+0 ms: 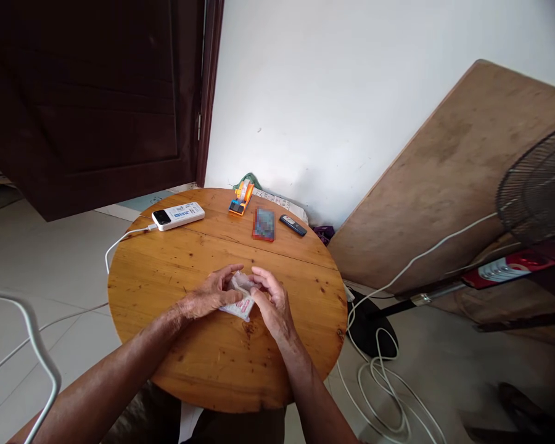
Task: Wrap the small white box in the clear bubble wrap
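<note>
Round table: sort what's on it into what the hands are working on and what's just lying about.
In use: left hand, right hand, small plastic packet held between them.
Lying about: white power bank, small orange device, red-cased phone, small black handset.

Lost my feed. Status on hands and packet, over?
Left hand and right hand both gripping the plastic packet on the round table. Red phone at far edge, apart.

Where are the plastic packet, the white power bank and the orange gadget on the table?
plastic packet (242, 306): head view, its white lower corner.
white power bank (181, 214): head view, middle of its top face.
orange gadget (241, 198): head view, its orange body.
</note>
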A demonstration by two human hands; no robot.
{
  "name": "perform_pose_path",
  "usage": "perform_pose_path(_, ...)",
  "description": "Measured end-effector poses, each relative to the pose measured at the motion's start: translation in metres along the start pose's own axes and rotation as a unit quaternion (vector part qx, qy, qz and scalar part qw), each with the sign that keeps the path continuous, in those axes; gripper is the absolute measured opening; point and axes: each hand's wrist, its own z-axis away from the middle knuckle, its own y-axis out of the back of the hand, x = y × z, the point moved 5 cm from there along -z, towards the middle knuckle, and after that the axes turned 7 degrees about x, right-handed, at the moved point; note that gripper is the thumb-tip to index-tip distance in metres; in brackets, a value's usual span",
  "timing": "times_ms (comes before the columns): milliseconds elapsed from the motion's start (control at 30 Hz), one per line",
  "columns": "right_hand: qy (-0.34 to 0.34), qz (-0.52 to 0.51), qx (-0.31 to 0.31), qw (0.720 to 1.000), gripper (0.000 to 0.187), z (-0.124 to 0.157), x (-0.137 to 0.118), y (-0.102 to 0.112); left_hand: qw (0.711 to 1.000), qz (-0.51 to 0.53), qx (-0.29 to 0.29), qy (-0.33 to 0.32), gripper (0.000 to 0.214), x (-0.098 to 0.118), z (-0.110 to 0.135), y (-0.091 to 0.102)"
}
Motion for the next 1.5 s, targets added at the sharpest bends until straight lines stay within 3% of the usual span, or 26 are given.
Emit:
perform_pose_path(300,0.028,0.035,0.031,0.999,0.019,-0.004,-0.007,-0.003,0.994,-0.094,-0.019,-0.047,0.083,0.003,0.004,-0.005)
perform_pose_path(633,0.011,-0.056,0.038,0.998,0.021,-0.005,-0.001,-0.003,0.995,-0.087,-0.033,-0.043,0.066,0.008,0.007,-0.008)
perform_pose_path(833,-0.014,-0.046,0.065,0.997,0.027,-0.006,0.006,0.001,0.995,-0.095,-0.01,-0.038,0.072,0.007,0.005,-0.006)
perform_pose_path(1033,0.028,-0.008,0.069,0.997,0.021,-0.004,0.0,0.001,0.995,-0.087,-0.011,-0.04,0.063,0.006,0.003,-0.005)
perform_pose_path(1200,0.062,0.002,0.049,0.997,0.017,-0.002,-0.006,-0.003,0.99,-0.13,0.038,-0.042,0.068,0.006,-0.001,0.005)
perform_pose_path(1500,0.198,0.134,0.035,0.97,0.025,0.006,-0.017,-0.013,0.969,-0.214,0.094,-0.079,0.067,0.007,-0.005,0.013)
